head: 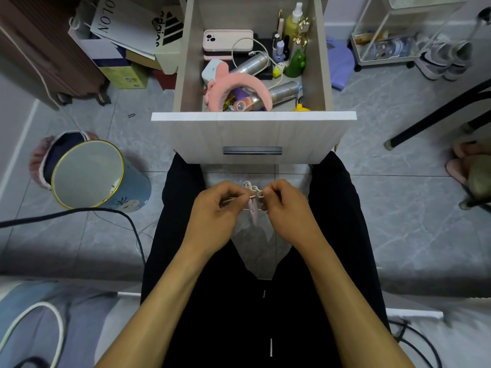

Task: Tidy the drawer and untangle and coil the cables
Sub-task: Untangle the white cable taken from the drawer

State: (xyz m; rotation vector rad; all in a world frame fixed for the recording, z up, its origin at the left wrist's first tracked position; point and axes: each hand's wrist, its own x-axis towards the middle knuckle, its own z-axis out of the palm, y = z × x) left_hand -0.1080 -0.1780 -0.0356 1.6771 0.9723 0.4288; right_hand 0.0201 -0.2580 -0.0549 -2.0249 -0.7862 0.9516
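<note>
Closest to me, both hands work over my lap, below the drawer front. My left hand [212, 205] has its grip pinched on a straight run of the thin white cable [253, 191], and my right hand [285, 201] pinches the same cable at the knot. The snarl sits between the two grips, touching the right fingertips and just beside the left ones, so the right hand is the nearer one to pick at it. The cable's taut stretch runs left to right between my hands; a pale pink end piece [253, 212] hangs down from the knot toward my knees. I judge the next move turns on that: the loops lie on the far side of the grips, so the loose end has to be fed back through them, away from me.

Farther off, the open drawer [253, 128] holds a second white cable [240, 53] looping over the pink phone case [228, 39] and a silver can [251, 64], not yet coiled, with a pink headband [240, 87] lying near the drawer's front wall.
</note>
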